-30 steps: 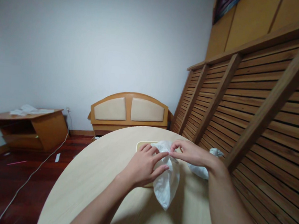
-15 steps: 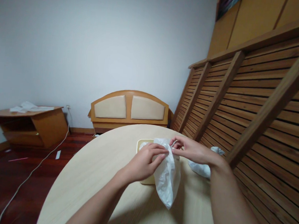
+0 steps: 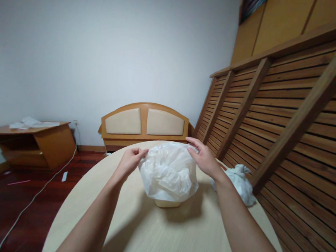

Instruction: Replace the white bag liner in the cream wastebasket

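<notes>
A white plastic bag point(image 3: 168, 172) is spread wide over a pale yellow bin point(image 3: 167, 204), hiding all but the bin's lower part. Its upper edge hangs down around the bin's sides. My left hand point(image 3: 132, 160) pinches the bag's left edge between thumb and fingertips. On the other side my right hand point(image 3: 203, 156) is at the bag's upper right edge, thumb against the plastic and fingers stretched out and apart.
The bin stands on a round pale wooden table point(image 3: 91, 217). A knotted whitish bag point(image 3: 240, 184) lies at the table's right, near a leaning slatted wood frame point(image 3: 302, 125). A headboard point(image 3: 145, 122) stands behind; a low cabinet point(image 3: 53, 144) and cable point(image 3: 36, 197) are at left.
The bag, gathered and hanging at the bin's front before, is now spread open over the bin. My hands have moved apart, the left one to the bag's left edge.
</notes>
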A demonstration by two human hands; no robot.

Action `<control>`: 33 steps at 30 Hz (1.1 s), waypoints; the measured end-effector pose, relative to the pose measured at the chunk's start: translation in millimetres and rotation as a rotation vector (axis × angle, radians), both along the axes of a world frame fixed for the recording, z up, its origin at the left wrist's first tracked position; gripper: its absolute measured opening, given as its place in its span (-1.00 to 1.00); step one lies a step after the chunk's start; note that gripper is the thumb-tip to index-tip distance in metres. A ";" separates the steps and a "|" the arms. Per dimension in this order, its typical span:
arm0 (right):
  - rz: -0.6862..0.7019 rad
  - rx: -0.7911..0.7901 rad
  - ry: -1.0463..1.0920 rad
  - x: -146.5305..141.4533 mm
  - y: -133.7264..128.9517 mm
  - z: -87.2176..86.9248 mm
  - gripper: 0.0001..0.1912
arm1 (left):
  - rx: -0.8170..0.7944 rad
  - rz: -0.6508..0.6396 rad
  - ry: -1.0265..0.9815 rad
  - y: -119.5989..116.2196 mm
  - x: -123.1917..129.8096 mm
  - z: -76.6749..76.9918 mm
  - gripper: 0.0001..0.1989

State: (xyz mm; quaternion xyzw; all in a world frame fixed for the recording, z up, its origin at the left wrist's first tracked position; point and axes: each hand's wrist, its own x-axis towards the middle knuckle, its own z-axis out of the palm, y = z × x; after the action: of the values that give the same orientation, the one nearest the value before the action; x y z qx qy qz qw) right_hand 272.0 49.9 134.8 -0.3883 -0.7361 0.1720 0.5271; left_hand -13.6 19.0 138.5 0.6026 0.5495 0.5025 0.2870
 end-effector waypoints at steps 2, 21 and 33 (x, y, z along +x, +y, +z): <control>0.009 -0.025 -0.032 -1.3 1.9 -3.8 -0.47 | -0.017 0.009 0.024 4.4 -6.0 -4.6 -0.49; 0.035 -0.089 0.042 5.3 16.1 -15.1 -0.67 | -0.036 -0.134 0.122 28.3 -21.5 -36.5 -0.54; -0.251 -0.031 -0.075 19.3 23.9 -20.2 -0.72 | -0.087 -0.344 -0.005 27.9 1.7 -48.1 -0.46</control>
State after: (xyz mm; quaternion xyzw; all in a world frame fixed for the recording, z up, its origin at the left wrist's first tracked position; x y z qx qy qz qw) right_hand 291.3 73.8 114.5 -0.4914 -0.6983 0.1014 0.5105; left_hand -11.9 46.9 90.4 0.6736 0.4588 0.4229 0.3961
